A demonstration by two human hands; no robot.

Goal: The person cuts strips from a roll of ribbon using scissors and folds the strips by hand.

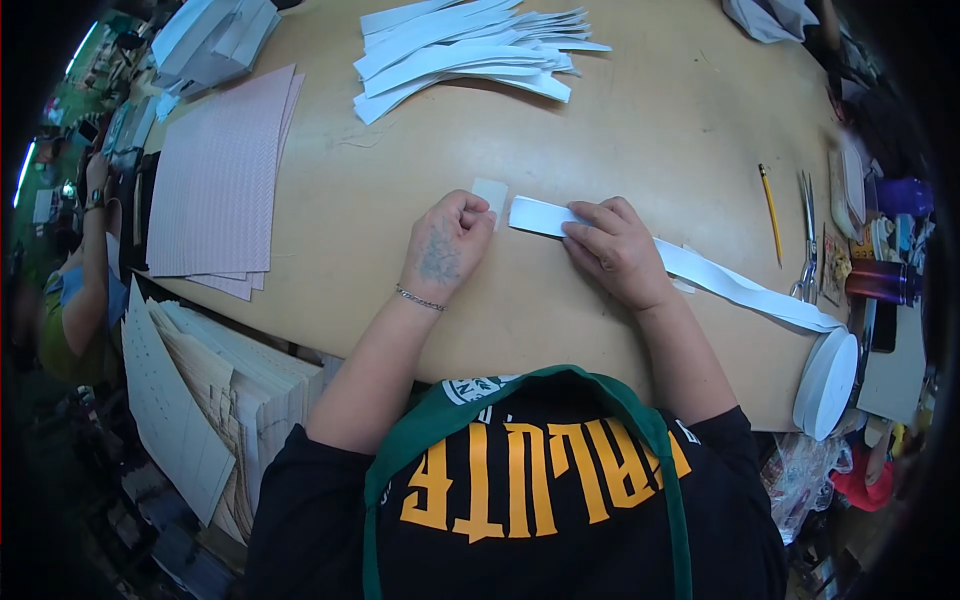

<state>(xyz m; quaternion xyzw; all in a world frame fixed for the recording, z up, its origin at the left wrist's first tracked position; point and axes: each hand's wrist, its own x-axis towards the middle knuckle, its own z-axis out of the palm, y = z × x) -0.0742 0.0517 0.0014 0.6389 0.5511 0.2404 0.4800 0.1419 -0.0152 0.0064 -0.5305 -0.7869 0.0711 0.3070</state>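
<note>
A white band (538, 215) lies across the table, its free end pointing left. My right hand (615, 245) is closed on the band near that end, with fingers on top. From there the band runs right to a white roll (827, 385) at the table's edge. My left hand (450, 245) is closed, fingertips pinched together just left of the band's end. Beside those fingertips is a small pale rectangular piece (491, 192), partly covered by them; whether they grip it or anything else is hidden.
A pile of cut white strips (465, 55) lies at the back. Pinkish patterned sheets (220, 180) are on the left, near folded white pieces (215, 45). A yellow pencil (770, 215) and scissors (808, 240) lie right. Card patterns (180, 400) stand below the left edge; another person's arm (93, 240) is beyond.
</note>
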